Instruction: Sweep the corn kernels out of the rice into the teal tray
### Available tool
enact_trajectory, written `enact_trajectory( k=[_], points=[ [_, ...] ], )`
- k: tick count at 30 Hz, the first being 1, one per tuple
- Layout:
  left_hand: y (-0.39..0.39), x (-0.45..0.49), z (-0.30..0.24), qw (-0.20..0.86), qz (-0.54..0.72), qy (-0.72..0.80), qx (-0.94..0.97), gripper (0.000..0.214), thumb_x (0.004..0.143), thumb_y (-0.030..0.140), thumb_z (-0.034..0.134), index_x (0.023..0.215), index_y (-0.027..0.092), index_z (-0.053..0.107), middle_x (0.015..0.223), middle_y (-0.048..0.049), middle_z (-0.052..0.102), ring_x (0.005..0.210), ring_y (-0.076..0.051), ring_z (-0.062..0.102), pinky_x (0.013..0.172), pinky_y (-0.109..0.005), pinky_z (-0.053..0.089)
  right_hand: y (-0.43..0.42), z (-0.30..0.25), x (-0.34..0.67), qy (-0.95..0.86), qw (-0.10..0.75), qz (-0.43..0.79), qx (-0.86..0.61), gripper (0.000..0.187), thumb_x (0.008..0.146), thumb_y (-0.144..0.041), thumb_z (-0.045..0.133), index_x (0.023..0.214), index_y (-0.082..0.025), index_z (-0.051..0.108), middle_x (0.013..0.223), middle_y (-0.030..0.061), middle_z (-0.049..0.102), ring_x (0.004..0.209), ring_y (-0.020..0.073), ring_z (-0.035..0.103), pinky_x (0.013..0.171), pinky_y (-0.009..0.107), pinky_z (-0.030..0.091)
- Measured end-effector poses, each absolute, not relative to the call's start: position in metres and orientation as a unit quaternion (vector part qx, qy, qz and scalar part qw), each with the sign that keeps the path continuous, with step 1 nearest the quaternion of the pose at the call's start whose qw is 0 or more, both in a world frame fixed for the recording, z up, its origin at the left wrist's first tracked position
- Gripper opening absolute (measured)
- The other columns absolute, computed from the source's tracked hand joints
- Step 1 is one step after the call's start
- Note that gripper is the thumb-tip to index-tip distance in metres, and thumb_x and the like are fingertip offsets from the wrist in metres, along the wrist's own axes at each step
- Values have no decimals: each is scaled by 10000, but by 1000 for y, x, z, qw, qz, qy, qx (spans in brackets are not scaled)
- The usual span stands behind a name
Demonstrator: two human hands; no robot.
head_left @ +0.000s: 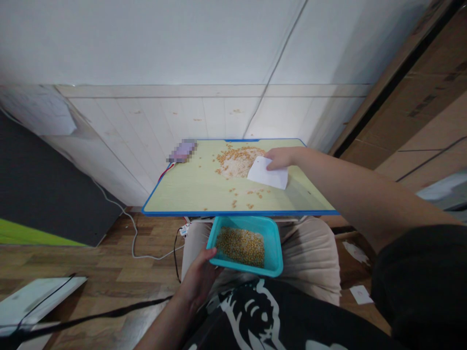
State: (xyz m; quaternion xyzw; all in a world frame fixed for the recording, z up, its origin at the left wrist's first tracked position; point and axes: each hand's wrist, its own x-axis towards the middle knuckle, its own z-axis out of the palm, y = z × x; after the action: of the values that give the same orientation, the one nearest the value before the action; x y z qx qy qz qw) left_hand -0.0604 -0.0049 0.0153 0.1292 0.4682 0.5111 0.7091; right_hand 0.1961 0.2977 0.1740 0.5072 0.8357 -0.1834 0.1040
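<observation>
My right hand (pixel 280 158) grips a white sheet of paper (pixel 269 174), thumb on top, low over the yellow table (pixel 178 192). The paper's left edge meets a spread heap of orange-yellow kernels and pale grains (pixel 237 163). Several loose kernels (pixel 251 193) are scattered nearer the front edge. My left hand (pixel 202 270) holds the left side of a turquoise plastic basket (pixel 273 248), thumb over the rim. Inside it lies a layer of yellow kernels (pixel 241 245) with some pale grains. The basket is at my lap, just below the table's front edge.
A purple object (pixel 183 150), blurred out, lies at the table's back left corner with a red cord (pixel 166 172). Behind the table is a white wall (pixel 164 43). A white cable (pixel 134 243) runs over the wooden floor at left. Large cardboard (pixel 412 97) stands at right.
</observation>
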Motion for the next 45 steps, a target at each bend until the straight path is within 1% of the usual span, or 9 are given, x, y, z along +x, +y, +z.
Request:
enact_trajectory(
  k=[7,14,17,20,24,27,32,38,45],
  points=[
    [-6,-60,15,716,509,460,128,786,698,405,879,1433,208,683,1402,-121,779,1427,-398,619,1132,-484,508,294,175,189,850,111,-177,483,424,829,-128,694,1238,-189,786,1205,90,840,1058,279,793,802,326,605],
    [-9,-64,8,725,509,440,145,693,772,410,857,1424,227,710,1408,-115,778,1428,-396,628,1192,-515,475,290,180,184,875,126,-183,431,332,790,-270,758,1105,-180,808,1056,88,845,1053,306,782,815,366,605],
    [-9,-64,7,720,518,438,144,689,783,409,842,1432,225,705,1410,-112,778,1432,-390,625,1201,-511,469,289,185,185,866,109,-193,449,343,825,-211,721,1157,-163,794,1101,102,845,1025,285,789,811,346,597],
    [-8,-62,3,716,520,444,139,689,760,416,847,1406,216,714,1409,-116,778,1420,-396,631,1189,-511,479,293,190,189,856,66,-194,475,399,856,-145,673,1241,-166,773,1172,96,842,1020,257,792,828,319,592],
    [-7,-62,-2,710,519,457,132,709,741,431,851,1399,209,712,1396,-122,782,1405,-406,636,1152,-519,502,302,195,192,854,34,-161,493,441,870,-136,652,1296,-167,762,1173,97,843,1016,263,788,828,325,584],
    [-7,-62,1,708,516,465,129,736,726,428,856,1412,210,702,1372,-120,791,1390,-405,645,1126,-513,519,305,196,190,862,45,-120,490,446,877,-158,660,1309,-172,768,1150,102,843,1007,269,783,839,333,567],
    [-6,-61,12,717,505,462,135,758,704,408,864,1417,212,699,1383,-121,786,1391,-404,645,1140,-512,515,304,193,182,874,75,-63,476,425,890,-187,672,1301,-188,779,1201,115,831,1057,280,768,867,347,554],
    [-7,-62,13,712,511,465,128,767,714,400,845,1442,215,687,1375,-126,791,1387,-413,650,1130,-523,515,306,189,175,889,78,-47,449,418,876,-194,705,1286,-186,784,1276,129,810,1119,295,754,926,369,552],
    [-7,-63,8,717,513,452,137,773,724,422,862,1445,210,682,1401,-123,778,1402,-398,641,1172,-520,499,307,188,168,884,96,-41,455,521,897,-196,679,1416,-195,735,1360,128,781,1199,306,732,974,381,540]
  ],
)
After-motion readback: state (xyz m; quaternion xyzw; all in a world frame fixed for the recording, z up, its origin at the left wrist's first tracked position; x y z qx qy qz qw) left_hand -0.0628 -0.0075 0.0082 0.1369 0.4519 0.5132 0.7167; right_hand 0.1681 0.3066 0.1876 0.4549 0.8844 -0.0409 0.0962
